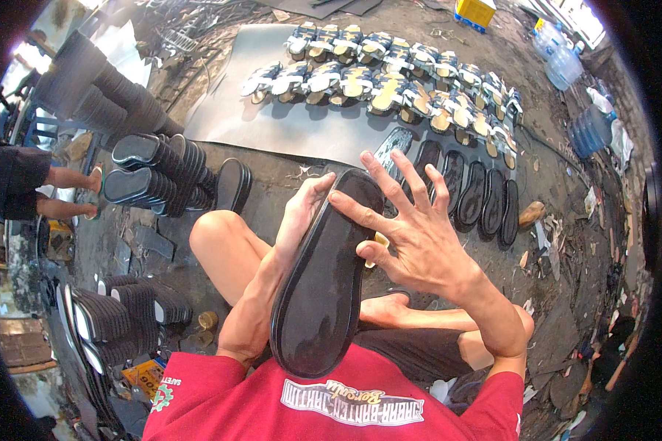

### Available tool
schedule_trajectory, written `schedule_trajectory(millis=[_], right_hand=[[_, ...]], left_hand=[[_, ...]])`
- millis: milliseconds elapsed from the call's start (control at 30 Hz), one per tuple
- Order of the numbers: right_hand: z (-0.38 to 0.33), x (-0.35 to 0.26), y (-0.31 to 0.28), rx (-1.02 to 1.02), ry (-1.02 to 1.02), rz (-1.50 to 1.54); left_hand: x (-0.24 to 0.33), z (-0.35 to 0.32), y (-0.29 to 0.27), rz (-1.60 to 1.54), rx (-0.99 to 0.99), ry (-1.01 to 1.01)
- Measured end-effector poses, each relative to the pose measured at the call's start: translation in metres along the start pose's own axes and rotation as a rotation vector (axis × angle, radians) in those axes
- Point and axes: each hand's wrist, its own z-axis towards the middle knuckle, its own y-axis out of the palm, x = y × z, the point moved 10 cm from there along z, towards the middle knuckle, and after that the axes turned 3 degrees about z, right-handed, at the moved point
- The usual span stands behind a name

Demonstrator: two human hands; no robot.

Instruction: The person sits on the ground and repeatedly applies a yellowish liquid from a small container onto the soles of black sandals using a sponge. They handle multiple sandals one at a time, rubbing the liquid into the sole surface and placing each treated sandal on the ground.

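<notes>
Floor cluttered, stacks frame-left. Sole, frame centre, is edge-gripped by left hand; right hand is spread, index finger over its upper face. Any pressure is best applied lightly, edge firmly supported.

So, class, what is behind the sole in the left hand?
The red shirt shows around the lower end of the sole, and a bare foot beside its right edge. Whatever lies directly behind is covered, including any fingers of the left hand that wrap underneath.
</notes>
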Motion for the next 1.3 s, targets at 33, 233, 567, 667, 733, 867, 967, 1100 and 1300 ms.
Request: schedule_trajectory(millis=[33, 233, 567, 667, 733, 867, 967, 1100, 1300], right_hand=[[0.0, -0.003, 0.0, 0.0, -0.008, -0.01], [-0.004, -0.027, 0.0, -0.024, -0.038, 0.008], [-0.035, 0.087, 0.027, 0.562, 0.465, 0.815], [-0.096, 0.14, 0.198, 0.262, 0.745, 0.548], [-0.113, 0.104, 0.262, -0.106, 0.697, 0.42], [-0.107, 0.036, 0.302, -0.104, 0.481, 0.175], [-0.111, 0.033, 0.319, 0.02, 0.401, 0.071], [-0.105, 0.044, 0.261, 0.007, 0.593, 0.341], [-0.132, 0.022, 0.292, -0.195, 0.572, 0.506]], left_hand=[[0.002, 0.001, -0.007, 0.048, 0.035, 0.027], [0.012, 0.005, -0.023, 0.011, 0.118, 0.086], [0.02, 0.003, -0.087, -0.239, 0.157, 0.295], [-0.021, -0.016, -0.143, -0.324, 0.435, 0.232], [-0.015, -0.032, -0.153, -0.207, 0.593, 0.236], [0.027, -0.042, -0.123, -0.111, 0.607, 0.445], [0.038, -0.039, -0.122, -0.11, 0.416, 0.513], [0.029, -0.045, -0.116, -0.253, 0.382, 0.481], [0.0, -0.026, -0.115, -0.226, 0.309, 0.416]])
